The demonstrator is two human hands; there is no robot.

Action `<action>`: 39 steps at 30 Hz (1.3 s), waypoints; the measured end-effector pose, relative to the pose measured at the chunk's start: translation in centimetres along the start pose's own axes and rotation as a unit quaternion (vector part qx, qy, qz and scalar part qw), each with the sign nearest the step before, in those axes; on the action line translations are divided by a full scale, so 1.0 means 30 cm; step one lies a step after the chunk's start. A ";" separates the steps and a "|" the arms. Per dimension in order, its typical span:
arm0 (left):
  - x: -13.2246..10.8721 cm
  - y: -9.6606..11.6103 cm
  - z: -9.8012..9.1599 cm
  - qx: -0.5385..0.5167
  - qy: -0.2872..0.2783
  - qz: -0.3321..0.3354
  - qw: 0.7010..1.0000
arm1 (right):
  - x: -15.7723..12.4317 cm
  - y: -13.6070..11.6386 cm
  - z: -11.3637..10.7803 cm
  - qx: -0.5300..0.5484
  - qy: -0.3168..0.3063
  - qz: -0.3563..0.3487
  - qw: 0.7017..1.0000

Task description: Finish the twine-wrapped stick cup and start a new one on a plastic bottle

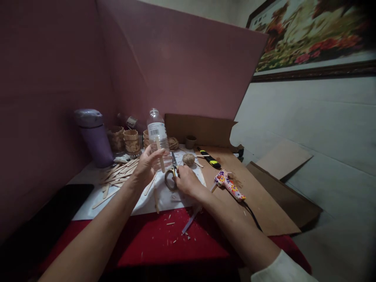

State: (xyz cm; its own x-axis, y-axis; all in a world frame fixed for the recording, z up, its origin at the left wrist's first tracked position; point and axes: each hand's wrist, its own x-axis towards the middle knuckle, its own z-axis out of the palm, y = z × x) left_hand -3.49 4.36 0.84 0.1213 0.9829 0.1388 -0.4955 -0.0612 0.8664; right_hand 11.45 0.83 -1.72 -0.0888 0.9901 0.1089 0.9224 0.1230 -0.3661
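My left hand (147,164) is closed round a clear plastic bottle (157,133) standing upright on a white sheet (164,196), and it presses a wooden craft stick (160,156) against the bottle's side. My right hand (185,179) rests on the sheet with its fingers curled on the handles of a pair of scissors (172,174) lying flat. A ball of twine (188,159) lies just beyond that hand.
Loose wooden sticks (117,176) lie at the left. A purple flask (94,137), small stick-covered cups (131,141), a twine spool (173,143), a yellow-black cutter (210,159) and a floral glue gun (229,185) on brown cardboard (264,211) surround the work. Pink board (188,66) walls the back.
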 end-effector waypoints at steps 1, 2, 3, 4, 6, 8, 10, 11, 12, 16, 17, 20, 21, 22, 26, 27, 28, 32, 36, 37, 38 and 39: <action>0.001 0.003 -0.001 0.005 0.005 0.005 1.000 | -0.001 -0.005 -0.004 -0.006 -0.003 0.005 1.000; 0.003 0.006 -0.002 0.011 0.010 0.010 1.000 | -0.002 -0.010 -0.007 -0.013 -0.005 0.009 1.000; 0.006 0.009 -0.004 0.017 0.015 0.019 1.000 | -0.005 -0.014 -0.009 -0.020 -0.006 0.013 1.000; 0.010 0.012 -0.006 0.024 0.022 0.032 0.999 | -0.009 -0.018 -0.010 -0.027 -0.006 0.016 1.000; 0.019 0.017 -0.013 0.035 0.041 0.066 0.996 | -0.015 -0.027 -0.008 -0.040 -0.004 0.020 0.999; 0.031 0.018 -0.021 0.042 0.061 0.098 0.992 | -0.020 -0.035 -0.004 -0.050 -0.001 0.021 0.999; 0.043 0.017 -0.032 0.048 0.078 0.119 0.989 | -0.022 -0.040 0.004 -0.059 0.004 0.021 0.998; 0.049 0.017 -0.037 0.050 0.086 0.127 0.987 | -0.023 -0.042 0.008 -0.063 0.007 0.021 0.998; 0.054 0.018 -0.044 0.051 0.093 0.136 0.985 | -0.023 -0.044 0.013 -0.067 0.010 0.021 0.997; 0.074 0.033 -0.075 0.060 0.124 0.182 0.974 | -0.023 -0.049 0.031 -0.079 0.017 0.022 0.997; 0.078 0.040 -0.083 0.066 0.134 0.193 0.970 | -0.022 -0.050 0.031 -0.081 0.016 0.019 0.996; 0.088 0.059 -0.103 0.084 0.162 0.226 0.957 | -0.010 -0.049 0.012 -0.088 0.011 0.003 0.996; 0.090 0.063 -0.108 0.085 0.168 0.238 0.953 | -0.001 -0.047 0.000 -0.091 0.009 -0.004 0.996; 0.092 0.066 -0.111 0.085 0.174 0.249 0.949 | 0.014 -0.044 -0.015 -0.095 0.008 -0.011 0.995; 0.104 0.062 -0.120 0.090 0.209 0.271 0.935 | 0.127 -0.031 -0.068 -0.114 0.015 -0.036 0.993; 0.109 0.059 -0.123 0.096 0.222 0.271 0.932 | 0.169 -0.029 -0.073 -0.117 0.016 -0.046 0.992; 0.114 0.056 -0.127 0.103 0.233 0.272 0.928 | 0.215 -0.030 -0.074 -0.118 0.014 -0.059 0.991; 0.131 0.045 -0.145 0.113 0.257 0.287 0.916 | 0.403 -0.049 -0.027 -0.116 -0.018 -0.134 0.984; 0.132 0.040 -0.153 0.111 0.250 0.294 0.916 | 0.532 -0.071 0.045 -0.123 -0.053 -0.173 0.976; 0.131 0.040 -0.153 0.112 0.250 0.293 0.916 | 0.551 -0.072 0.059 -0.125 -0.057 -0.175 0.975; 0.130 0.040 -0.154 0.112 0.251 0.292 0.916 | 0.565 -0.069 0.071 -0.128 -0.058 -0.175 0.975; 0.130 0.040 -0.154 0.111 0.253 0.290 0.916 | 0.576 -0.065 0.079 -0.130 -0.057 -0.172 0.975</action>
State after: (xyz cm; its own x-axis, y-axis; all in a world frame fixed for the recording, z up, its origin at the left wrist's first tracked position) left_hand -7.60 8.92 0.21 -0.5497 0.7249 0.4152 -0.1566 -0.5776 0.8011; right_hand 7.22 17.86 -1.32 -0.4380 0.8959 0.0750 0.8931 0.4431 -0.0775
